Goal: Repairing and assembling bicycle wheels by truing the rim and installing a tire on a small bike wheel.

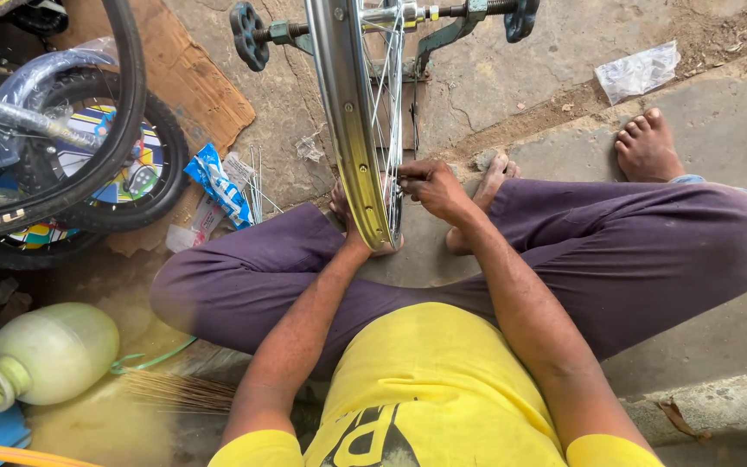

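wheel rim [347, 112] stood upright at upper centre, held in a stand [443, 30] | left hand [347, 220] behind rim, fingers mostly hidden, grip not discernible | right hand [430, 186] fingers pinched shut on a spoke [388, 78] | small tyre [123, 164] seen upper left

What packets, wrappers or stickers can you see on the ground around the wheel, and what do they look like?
Blue and white packet: crumpled, on the ground left of the wheel rim, beside thin loose spokes.
Clear plastic wrapper: crinkled, empty-looking, top right on the concrete.
Colourful round panel: inside the small black tyre at left, blue, yellow and white.
Brown cardboard sheet: flat, top left.
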